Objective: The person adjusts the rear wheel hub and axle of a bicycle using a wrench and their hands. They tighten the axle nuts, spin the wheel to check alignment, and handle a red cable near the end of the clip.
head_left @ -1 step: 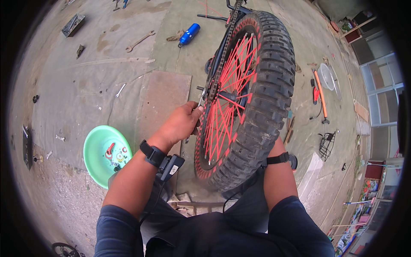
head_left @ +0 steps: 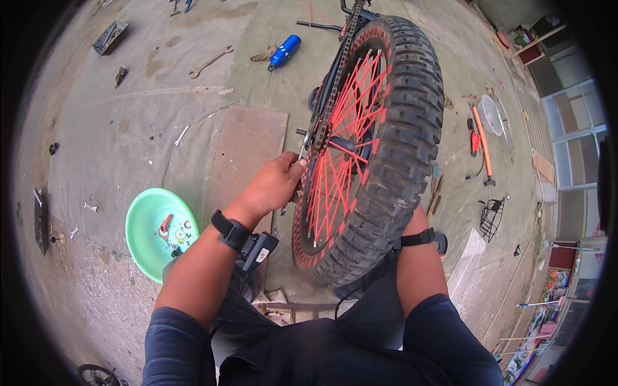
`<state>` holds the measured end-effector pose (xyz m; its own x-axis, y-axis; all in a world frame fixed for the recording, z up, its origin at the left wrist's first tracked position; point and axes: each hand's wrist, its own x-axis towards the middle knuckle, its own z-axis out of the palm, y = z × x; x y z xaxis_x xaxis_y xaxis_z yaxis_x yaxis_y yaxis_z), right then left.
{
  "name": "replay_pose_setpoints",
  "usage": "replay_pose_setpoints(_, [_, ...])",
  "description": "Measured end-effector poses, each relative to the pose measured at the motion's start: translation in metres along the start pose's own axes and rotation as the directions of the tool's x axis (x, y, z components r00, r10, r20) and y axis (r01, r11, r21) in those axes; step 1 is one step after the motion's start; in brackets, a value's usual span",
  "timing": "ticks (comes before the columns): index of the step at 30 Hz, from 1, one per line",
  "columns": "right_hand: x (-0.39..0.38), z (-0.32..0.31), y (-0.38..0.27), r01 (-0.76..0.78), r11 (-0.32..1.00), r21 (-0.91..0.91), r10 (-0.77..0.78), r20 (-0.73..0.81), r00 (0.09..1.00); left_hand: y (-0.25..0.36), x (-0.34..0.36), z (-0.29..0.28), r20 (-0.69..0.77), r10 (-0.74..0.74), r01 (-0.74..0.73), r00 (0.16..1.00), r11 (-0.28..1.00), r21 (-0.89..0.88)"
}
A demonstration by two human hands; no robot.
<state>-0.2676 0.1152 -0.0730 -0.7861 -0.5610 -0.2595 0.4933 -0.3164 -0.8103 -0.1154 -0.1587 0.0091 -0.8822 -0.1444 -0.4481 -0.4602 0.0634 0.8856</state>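
A bicycle wheel with a thick black knobby tyre and red spokes stands upright between my knees. My left hand is closed at the wheel's left side, beside the hub and chain. Its thumb and fingers pinch a slim silvery metal tool against the axle area; the tool's exact kind does not show. On the far side of the tyre, my right forearm reaches in, and the tyre covers that hand and its fingers.
A light green basin with small parts in it sits at my left. Wrenches, a blue bottle and a flat brown board lie on the ground. To the right are an orange-handled tool and a black wire cage.
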Motion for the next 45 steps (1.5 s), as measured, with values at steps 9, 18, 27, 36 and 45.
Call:
replay_pose_setpoints(9, [-0.019, 0.029, -0.022, -0.132, 0.939, 0.318, 0.002, 0.378, 0.926, -0.014, 0.009, 0.002, 0.032, 0.022, -0.018, 0.999, 0.994, -0.109])
replay_pose_setpoints(18, [-0.016, 0.053, -0.033, -0.099, 0.946, 0.309, -0.057, 0.457, 0.888, -0.021, 0.012, 0.001, 0.038, 0.029, -0.023, 0.999, 0.989, -0.148])
replay_pose_setpoints(27, [-0.010, 0.055, -0.027, -0.099, 0.994, 0.051, 0.103, -0.093, 0.990, -0.024, 0.010, -0.002, 0.025, 0.031, -0.026, 0.999, 0.988, -0.152])
replay_pose_setpoints(36, [-0.026, 0.041, -0.052, -0.088, 0.975, -0.206, 0.017, -0.325, 0.946, -0.002, -0.025, -0.032, -0.052, 0.104, -0.114, 0.993, 0.958, -0.262])
replay_pose_setpoints(45, [-0.091, 0.078, -0.114, 0.344, 0.927, -0.150, -0.332, 0.099, 0.938, 0.080, -0.131, -0.026, -0.024, 0.673, -0.639, 0.740, 0.691, -0.338])
